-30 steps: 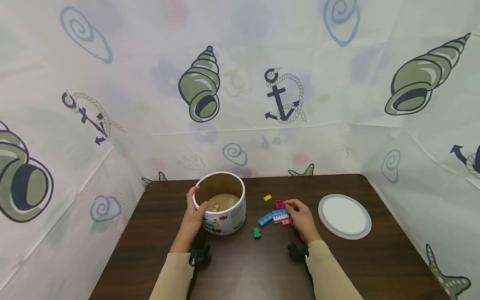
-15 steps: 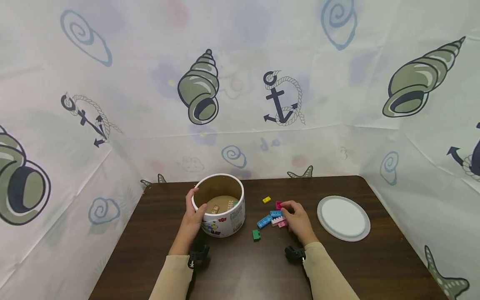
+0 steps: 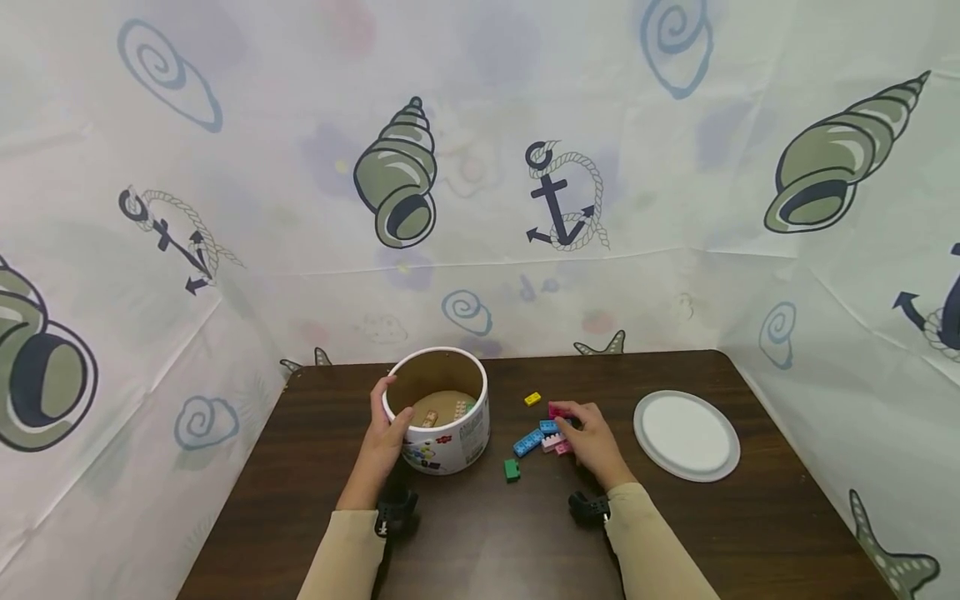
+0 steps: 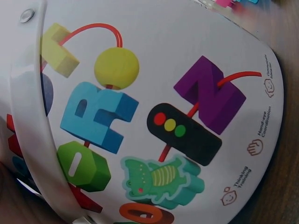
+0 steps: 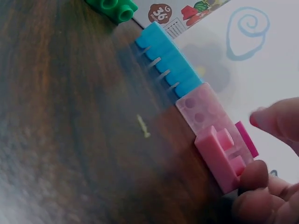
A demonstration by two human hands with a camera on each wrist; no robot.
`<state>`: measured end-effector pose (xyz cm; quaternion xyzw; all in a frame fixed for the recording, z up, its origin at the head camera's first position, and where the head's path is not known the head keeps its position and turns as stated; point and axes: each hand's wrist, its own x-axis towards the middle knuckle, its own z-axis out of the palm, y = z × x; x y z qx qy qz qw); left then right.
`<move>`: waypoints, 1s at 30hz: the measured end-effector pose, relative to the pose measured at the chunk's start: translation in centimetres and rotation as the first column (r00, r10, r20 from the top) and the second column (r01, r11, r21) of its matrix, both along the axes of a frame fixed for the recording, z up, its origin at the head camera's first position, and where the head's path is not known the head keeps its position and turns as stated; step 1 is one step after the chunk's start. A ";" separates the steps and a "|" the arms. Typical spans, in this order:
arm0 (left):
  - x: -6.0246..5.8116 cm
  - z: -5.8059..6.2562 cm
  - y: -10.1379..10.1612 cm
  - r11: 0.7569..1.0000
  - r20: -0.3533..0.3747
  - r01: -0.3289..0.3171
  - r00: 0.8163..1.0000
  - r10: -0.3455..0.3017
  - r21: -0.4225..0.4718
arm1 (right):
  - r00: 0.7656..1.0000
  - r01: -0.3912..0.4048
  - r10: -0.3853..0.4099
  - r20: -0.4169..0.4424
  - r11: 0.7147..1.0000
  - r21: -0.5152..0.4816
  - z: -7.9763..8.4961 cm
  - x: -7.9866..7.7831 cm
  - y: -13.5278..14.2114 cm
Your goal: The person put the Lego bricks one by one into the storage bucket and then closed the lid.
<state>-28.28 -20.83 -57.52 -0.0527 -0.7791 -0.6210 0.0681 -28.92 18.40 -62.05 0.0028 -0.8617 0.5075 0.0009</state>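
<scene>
My left hand grips the near left rim of a white round tub, thumb over the edge. Toy bricks lie inside it, and its printed wall fills the left wrist view. Over a small brick cluster, my right hand reaches its fingertips to a magenta brick. The right wrist view shows its thumb and fingers spread around that magenta brick, with a gap between them. Close by are a pale pink brick, a pink brick and a blue brick.
A green brick lies nearer me, and a yellow brick farther back. To the right is a round white lid, flat on the dark wooden table. A printed cloth hangs behind and at the sides.
My right hand has shifted slightly left, its fingertips now over the magenta brick. My left hand and the tub hold their place, and the view has tilted a little.
</scene>
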 end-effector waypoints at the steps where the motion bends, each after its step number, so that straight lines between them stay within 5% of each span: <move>1: 0.0 0.0 0.0 1.000 -0.002 0.003 1.000 -0.003 0.002 | 1.000 -0.009 0.009 -0.009 1.000 0.028 0.0 0.0 0.0; 10: 0.1 0.0 0.0 1.000 0.015 -0.008 1.000 0.008 -0.002 | 0.998 -0.040 0.045 -0.036 0.991 0.131 -0.2 0.1 -0.5; 22: 0.0 0.0 0.1 1.000 0.010 0.010 1.000 -0.011 0.028 | 0.985 0.123 -0.119 -0.124 0.992 0.026 -0.5 -0.4 -0.4; 30: 0.1 0.0 0.1 1.000 0.007 0.007 1.000 -0.007 0.019 | 0.984 0.145 -0.159 -0.078 0.977 -0.156 -0.7 -0.5 -0.1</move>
